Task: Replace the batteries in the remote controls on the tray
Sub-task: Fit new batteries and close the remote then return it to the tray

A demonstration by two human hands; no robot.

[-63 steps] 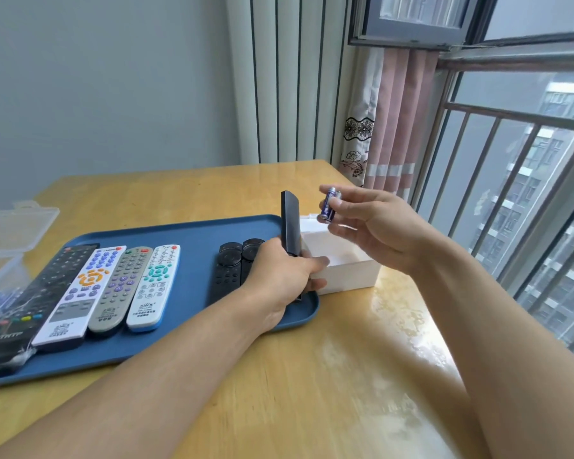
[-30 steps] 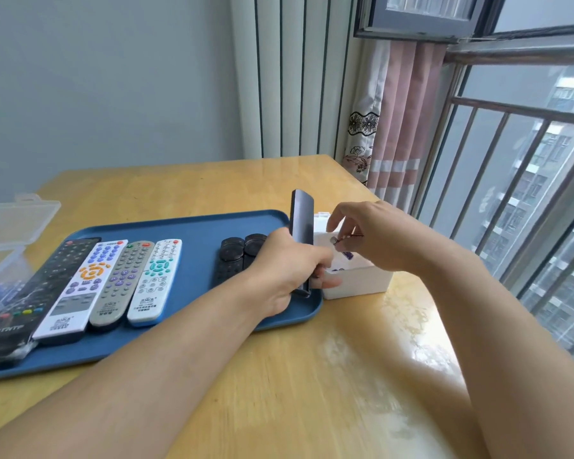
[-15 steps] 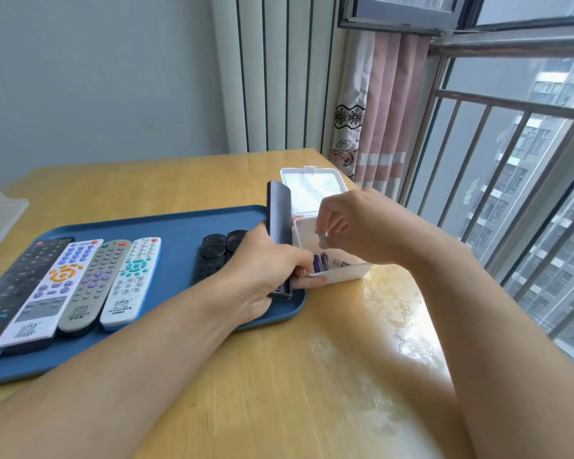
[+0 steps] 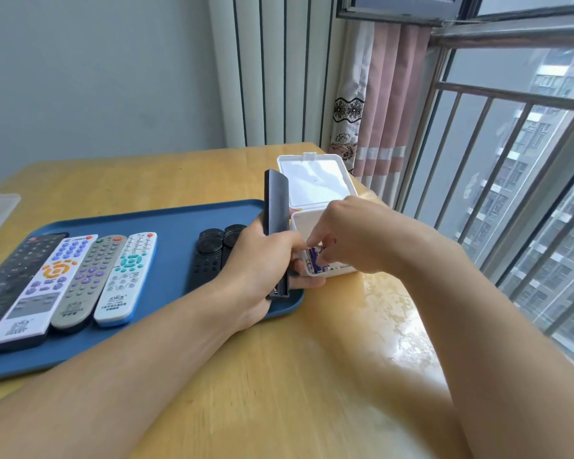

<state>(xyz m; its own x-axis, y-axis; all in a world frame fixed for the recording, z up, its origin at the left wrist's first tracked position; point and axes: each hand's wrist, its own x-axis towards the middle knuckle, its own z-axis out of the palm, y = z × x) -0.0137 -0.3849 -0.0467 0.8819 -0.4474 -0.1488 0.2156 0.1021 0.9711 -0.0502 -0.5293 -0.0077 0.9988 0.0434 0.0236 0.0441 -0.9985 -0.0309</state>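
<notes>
Wooden tabletop fills the near ground, bare between my two forearms, with its right edge running just beside the barred window. On it, my left hand grips a slim black remote held upright on its edge, long axis pointing up and away from me, its lower end over the near right corner of the blue tray. Just to the right, my right hand reaches down into the white box, fingertips curled and pinching among the purple batteries; I cannot tell whether one is truly gripped. Small print shows on the box front, unreadable. Further left on the tray lie two black remotes side by side, then a teal-buttoned white remote, a grey one, an orange-ringed white one and a long black one, all lengthways away from me; their lower labels are too small to read. Beyond, the box's open lid lies flat near the pink curtain.
</notes>
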